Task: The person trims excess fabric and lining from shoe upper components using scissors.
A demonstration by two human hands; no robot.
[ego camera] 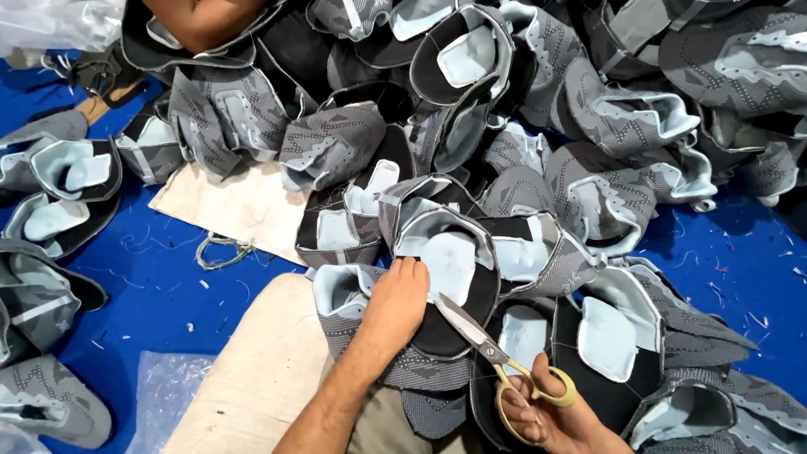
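Plainly, left hand (393, 303) presses one shoe upper (445, 277) flat-fingered while right hand (551, 412) fingers grip one pair of scissors (496, 357)

The shoe upper (445, 277) being worked on sits a bit below the middle of the frame, lying inside-up on top of the heap. It's grey patterned knit round the edges, with a black lining and a pale blue padded tongue piece in the center. The scissors (496, 361) are at lower center: silver blades, yellow loop handles, blades closed or nearly so, tips pointing up-left and resting on the upper's black lining.
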